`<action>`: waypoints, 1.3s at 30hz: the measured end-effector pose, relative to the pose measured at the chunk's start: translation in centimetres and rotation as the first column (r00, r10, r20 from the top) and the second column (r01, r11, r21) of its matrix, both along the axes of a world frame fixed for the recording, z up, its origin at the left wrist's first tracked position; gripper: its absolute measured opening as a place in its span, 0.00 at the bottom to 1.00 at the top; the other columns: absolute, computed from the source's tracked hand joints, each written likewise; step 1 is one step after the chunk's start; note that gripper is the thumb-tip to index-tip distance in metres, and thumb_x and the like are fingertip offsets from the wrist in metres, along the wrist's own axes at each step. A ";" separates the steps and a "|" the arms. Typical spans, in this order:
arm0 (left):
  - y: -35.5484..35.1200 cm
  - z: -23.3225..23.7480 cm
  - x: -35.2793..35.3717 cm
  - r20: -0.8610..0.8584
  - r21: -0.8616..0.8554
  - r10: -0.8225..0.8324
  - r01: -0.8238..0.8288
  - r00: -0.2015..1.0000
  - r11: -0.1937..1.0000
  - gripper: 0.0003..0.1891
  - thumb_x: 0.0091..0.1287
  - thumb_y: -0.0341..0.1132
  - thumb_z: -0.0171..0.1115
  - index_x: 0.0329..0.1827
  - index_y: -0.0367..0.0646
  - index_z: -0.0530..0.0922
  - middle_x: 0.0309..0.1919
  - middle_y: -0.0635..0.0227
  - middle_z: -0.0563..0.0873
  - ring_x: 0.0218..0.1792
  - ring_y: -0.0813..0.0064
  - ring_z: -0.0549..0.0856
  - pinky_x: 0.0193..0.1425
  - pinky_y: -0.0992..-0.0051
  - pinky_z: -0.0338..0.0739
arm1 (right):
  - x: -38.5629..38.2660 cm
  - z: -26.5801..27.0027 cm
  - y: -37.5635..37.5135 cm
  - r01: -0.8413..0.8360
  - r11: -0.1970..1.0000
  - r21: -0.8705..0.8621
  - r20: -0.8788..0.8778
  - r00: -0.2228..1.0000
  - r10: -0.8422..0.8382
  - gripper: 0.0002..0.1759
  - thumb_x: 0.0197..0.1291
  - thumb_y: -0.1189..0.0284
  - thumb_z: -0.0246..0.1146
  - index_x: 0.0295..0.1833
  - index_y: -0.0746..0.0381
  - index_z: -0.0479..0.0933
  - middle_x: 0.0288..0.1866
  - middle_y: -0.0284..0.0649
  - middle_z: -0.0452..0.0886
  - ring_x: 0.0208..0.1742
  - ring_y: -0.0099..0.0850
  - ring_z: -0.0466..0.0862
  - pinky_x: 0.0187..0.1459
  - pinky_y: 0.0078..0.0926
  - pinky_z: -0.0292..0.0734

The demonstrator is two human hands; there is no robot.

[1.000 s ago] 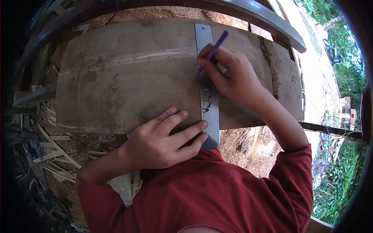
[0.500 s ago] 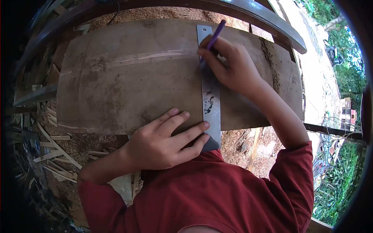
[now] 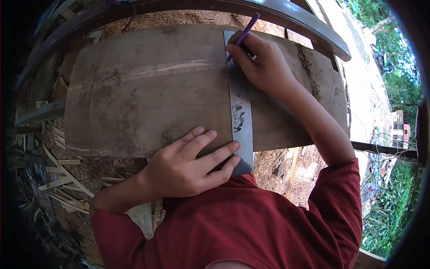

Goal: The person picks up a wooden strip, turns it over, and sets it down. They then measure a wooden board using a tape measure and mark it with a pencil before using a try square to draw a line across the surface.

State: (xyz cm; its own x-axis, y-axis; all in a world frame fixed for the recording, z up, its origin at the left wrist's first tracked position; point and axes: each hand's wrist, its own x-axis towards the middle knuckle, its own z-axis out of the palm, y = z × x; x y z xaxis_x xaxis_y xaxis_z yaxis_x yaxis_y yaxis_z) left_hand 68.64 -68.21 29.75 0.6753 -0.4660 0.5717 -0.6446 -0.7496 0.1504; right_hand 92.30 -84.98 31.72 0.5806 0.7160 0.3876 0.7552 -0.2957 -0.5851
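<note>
A metal try square [image 3: 242,101] lies across a worn brown wooden board [image 3: 165,101], its blade running away from me and its thick stock at the near edge. My left hand [image 3: 192,163] rests over the board's near edge, fingertips against the square's stock and lower blade; the thumb is hidden. Pinched in my right hand [image 3: 264,60] is a purple striped pencil [image 3: 248,29], slanted, with its tip at the left edge of the blade near the far end.
Beyond the board runs a dark wooden beam [image 3: 188,5]. Wood offcuts [image 3: 67,179] and shavings [image 3: 309,175] cover the ground below. A pale, bright strip of ground [image 3: 365,89] and greenery lie to the right.
My right hand with the pencil has moved a little farther away along the blade, toward the board's far edge. My left hand stays in place on the square.
</note>
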 end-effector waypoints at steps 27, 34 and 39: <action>0.0 -0.3 -0.1 -0.005 -0.012 0.017 -0.017 1.000 1.000 0.06 0.71 0.42 0.72 0.48 0.64 0.92 0.62 0.83 0.95 0.57 0.65 0.90 0.62 0.62 0.94 | 1.7 -0.8 0.8 0.031 0.999 0.031 0.083 0.996 -0.034 0.09 0.78 0.69 0.69 0.51 0.65 0.84 0.34 0.51 0.88 0.36 0.54 0.90 0.40 0.46 0.83; 0.2 -0.4 0.0 0.001 -0.002 0.001 -0.001 1.000 1.000 0.06 0.71 0.42 0.72 0.48 0.63 0.92 0.62 0.82 0.95 0.57 0.64 0.90 0.62 0.61 0.94 | 1.5 -0.5 1.0 0.015 0.999 0.031 0.041 0.999 -0.016 0.09 0.78 0.69 0.68 0.49 0.65 0.85 0.34 0.51 0.88 0.37 0.54 0.90 0.41 0.47 0.82; 0.1 -0.3 0.0 -0.004 -0.010 0.012 -0.012 1.000 1.000 0.06 0.71 0.42 0.73 0.48 0.64 0.92 0.62 0.82 0.95 0.56 0.65 0.90 0.61 0.62 0.94 | 2.8 -0.8 2.0 0.090 0.996 0.029 0.109 0.990 -0.092 0.09 0.78 0.69 0.69 0.49 0.65 0.84 0.33 0.51 0.87 0.37 0.55 0.90 0.41 0.46 0.82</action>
